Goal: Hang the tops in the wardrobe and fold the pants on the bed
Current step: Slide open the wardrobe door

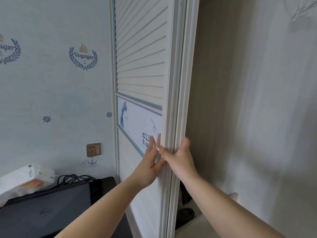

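A white slatted wardrobe sliding door [142, 54] fills the middle of the head view, pushed to the left. My left hand [151, 162] lies flat against its front face with straight fingers, by the printed panel. My right hand [180, 156] grips the door's right edge, fingers wrapped round the front and thumb behind. To the right the wardrobe interior [248, 117] stands open, with pale walls. No tops or pants are in view, and no bed.
A dark cabinet [51, 212] stands at the lower left with a tissue pack [25, 179] and black cables [73, 178] on it. A wall socket [93, 149] sits above. Dark items [186, 213] lie low inside the wardrobe.
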A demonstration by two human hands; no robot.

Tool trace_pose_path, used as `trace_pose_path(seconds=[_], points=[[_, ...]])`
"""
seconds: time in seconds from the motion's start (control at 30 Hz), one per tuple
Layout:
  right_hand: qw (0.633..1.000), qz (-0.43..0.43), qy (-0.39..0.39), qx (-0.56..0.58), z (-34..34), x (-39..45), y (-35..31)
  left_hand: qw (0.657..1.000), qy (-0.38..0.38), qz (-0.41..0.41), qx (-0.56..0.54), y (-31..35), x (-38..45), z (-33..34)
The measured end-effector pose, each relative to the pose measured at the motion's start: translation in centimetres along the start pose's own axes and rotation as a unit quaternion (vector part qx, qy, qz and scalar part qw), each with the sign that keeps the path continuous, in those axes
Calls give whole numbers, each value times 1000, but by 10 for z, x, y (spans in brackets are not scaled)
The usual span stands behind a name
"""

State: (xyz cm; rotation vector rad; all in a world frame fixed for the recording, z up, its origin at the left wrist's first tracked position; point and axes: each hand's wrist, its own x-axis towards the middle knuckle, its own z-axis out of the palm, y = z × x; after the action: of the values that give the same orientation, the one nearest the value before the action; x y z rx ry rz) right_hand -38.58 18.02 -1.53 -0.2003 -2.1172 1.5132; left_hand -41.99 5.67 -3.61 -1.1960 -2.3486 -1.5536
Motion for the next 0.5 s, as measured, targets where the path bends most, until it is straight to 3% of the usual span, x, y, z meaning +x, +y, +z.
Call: trace_pose_path(seconds=[0.2,0.33,0.43,0.5], points=[[1000,-7,3,-1,0,-3,-1,1000,18,14,-21,4,-3,2],[999,-23,27,30,0,-8,-4,994,86,-16,-59,10,-8,0],[988,-127,89,9,0,-26,-7,988,120,-43,-85,9,-20,-4],[969,-228,90,-32,8,-46,-13,983,146,-62,-90,7,-40,-13]])
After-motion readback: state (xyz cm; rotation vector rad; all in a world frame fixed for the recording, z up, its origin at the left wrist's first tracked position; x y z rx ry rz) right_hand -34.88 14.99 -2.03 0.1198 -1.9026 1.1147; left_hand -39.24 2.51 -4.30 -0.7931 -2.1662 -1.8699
